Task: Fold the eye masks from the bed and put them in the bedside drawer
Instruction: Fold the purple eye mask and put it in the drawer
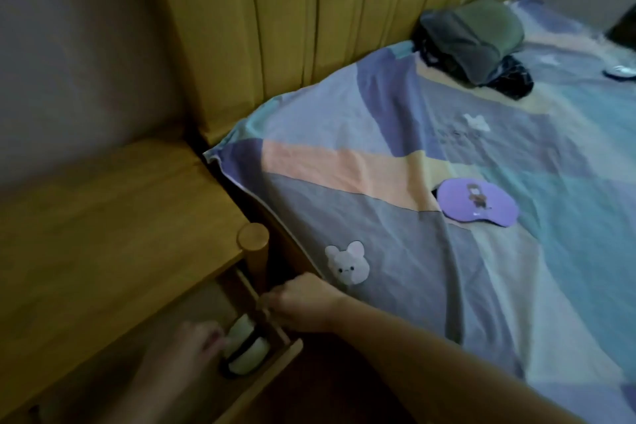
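A wooden bedside table stands left of a bed, its drawer pulled open at the lower edge of the view. Inside the drawer, against its right wall, lies a folded white eye mask with a dark strap wrapped around it. The left hand reaches into the drawer, its fingertips touching the left side of the folded mask; it is blurred, and whether the fingers grip the mask cannot be told. The right hand rests at the drawer's right wall, fingers curled narrow and pinched at the wall's top edge.

On the patchwork bedsheet of blue, purple and peach blocks, a purple eye mask lies flat and unfolded, printed with a small dark figure. A white bunny face sits on the sheet near the right hand. A heap of dark clothes lies far back by the yellow padded headboard.
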